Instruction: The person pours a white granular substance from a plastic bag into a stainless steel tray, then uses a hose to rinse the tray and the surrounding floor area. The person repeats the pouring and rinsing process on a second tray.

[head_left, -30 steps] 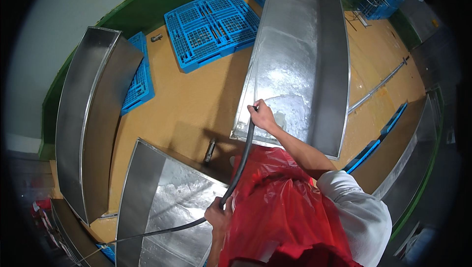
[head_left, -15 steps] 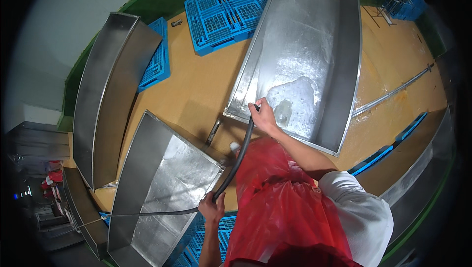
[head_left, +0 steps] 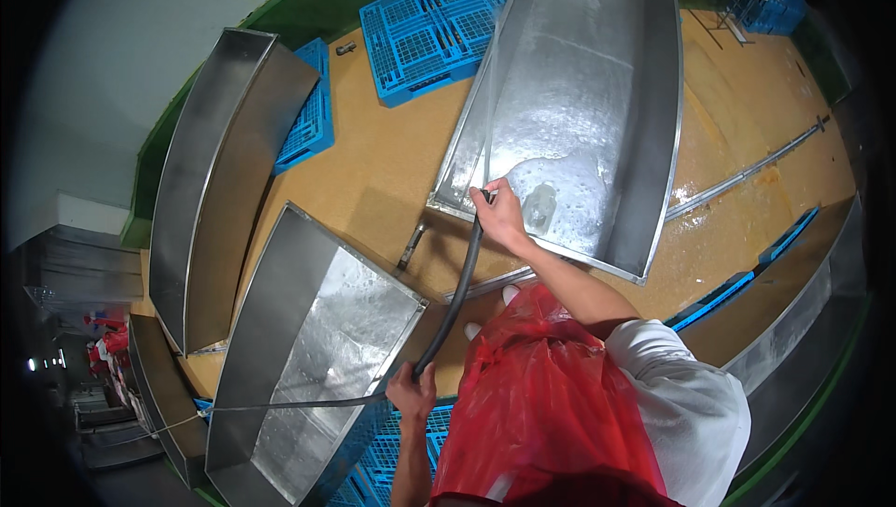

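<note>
My right hand (head_left: 501, 215) grips the end of a black hose (head_left: 455, 297) at the near rim of a large steel trough (head_left: 653, 115). A thin stream of water leaves the hose end and runs up along the trough's left wall, and foamy water (head_left: 569, 194) lies on the trough floor beside my hand. My left hand (head_left: 413, 391) holds the same hose lower down, near the corner of a second steel trough (head_left: 280, 320). From there the hose trails off to the lower left. I wear a red plastic apron (head_left: 551, 414).
A third steel trough (head_left: 201, 180) stands at the left and another (head_left: 812, 320) at the right edge. Blue plastic pallets (head_left: 425, 31) lie on the wet tan floor (head_left: 383, 161) beyond. A metal rail (head_left: 747, 176) crosses the floor at the right.
My right hand with the hose end has stayed at the trough rim while foamy water has spread on the trough floor. The view has shifted slightly; my left hand keeps its hold.
</note>
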`<state>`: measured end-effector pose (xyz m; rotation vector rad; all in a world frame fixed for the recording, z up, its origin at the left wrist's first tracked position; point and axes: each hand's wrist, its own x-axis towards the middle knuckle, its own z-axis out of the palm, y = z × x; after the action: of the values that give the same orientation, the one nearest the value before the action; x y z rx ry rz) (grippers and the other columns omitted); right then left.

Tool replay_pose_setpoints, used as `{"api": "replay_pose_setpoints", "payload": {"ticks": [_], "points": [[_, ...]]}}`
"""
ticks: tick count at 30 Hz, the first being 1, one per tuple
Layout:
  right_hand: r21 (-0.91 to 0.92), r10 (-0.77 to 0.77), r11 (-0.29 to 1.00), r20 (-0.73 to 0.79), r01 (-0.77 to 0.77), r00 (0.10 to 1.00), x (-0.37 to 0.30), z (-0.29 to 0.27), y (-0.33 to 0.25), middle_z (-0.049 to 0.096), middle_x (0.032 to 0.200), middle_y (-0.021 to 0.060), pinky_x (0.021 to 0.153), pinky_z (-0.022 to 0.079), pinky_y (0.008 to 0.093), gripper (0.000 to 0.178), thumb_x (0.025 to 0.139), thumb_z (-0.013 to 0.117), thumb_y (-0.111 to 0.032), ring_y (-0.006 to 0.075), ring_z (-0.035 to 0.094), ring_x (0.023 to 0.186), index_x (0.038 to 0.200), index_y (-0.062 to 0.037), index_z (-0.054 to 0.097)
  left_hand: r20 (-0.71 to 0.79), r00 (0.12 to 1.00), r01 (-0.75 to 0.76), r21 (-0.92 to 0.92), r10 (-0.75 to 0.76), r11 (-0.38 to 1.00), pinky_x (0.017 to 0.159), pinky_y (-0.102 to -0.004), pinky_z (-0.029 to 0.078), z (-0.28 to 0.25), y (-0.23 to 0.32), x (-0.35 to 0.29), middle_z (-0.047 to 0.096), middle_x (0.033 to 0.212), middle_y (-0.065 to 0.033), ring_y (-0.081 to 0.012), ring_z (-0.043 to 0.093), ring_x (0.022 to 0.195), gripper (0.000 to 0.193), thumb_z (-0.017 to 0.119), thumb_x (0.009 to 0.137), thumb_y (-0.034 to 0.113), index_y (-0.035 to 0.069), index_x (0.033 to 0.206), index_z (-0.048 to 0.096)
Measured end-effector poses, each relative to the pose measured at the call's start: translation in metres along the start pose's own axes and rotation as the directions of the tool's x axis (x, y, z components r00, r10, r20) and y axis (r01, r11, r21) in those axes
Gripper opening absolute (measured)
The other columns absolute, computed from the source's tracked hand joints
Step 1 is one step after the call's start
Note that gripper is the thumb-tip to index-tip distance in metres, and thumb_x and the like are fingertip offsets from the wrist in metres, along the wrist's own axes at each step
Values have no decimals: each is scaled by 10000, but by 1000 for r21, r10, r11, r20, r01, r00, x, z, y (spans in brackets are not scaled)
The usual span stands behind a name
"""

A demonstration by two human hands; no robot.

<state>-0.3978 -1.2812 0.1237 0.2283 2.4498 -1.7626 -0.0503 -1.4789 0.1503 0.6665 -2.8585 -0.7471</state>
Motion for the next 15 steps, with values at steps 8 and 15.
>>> {"api": "replay_pose_setpoints", "payload": {"ticks": [8,15], "points": [[-73,5,997,-3,-5,1000,-33,35,58,638,708,143,666,511,418,474,933,726,-421,261,642,667,1020,21,575,30,999,35,38,-36,999,566,-484,481,-18,-20,-44,633,655,-155,-410,645,621,400,804,840,426,66,743,660],[-91,181,982,200,-165,963,-74,88,99,665,775,121,717,526,412,432,904,747,-415,260,663,743,996,-11,622,28,995,95,90,-98,991,577,-474,498,-57,-16,-83,674,677,-141,-381,677,629,375,798,843,447,85,787,715]]}}
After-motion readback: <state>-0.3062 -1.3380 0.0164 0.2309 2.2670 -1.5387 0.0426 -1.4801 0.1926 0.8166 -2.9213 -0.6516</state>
